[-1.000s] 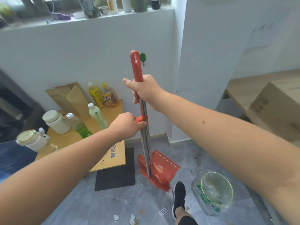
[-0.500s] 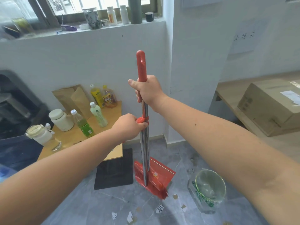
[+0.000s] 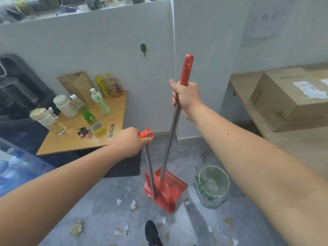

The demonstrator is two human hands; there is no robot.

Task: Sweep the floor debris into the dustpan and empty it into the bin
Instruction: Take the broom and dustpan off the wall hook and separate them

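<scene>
The left grip (image 3: 129, 142) is curled tight round the top of the dustpan (image 3: 175, 184) handle, just under its clip (image 3: 146, 133). The right grip (image 3: 186, 98) wraps the broom (image 3: 171, 137) near its red end. The shafts splay in a V, probably so that each tool can work alone. Pan and brush sit low on the floor (image 3: 106, 201), with debris (image 3: 133, 205) just in front and the bin (image 3: 213, 185) beside.
</scene>
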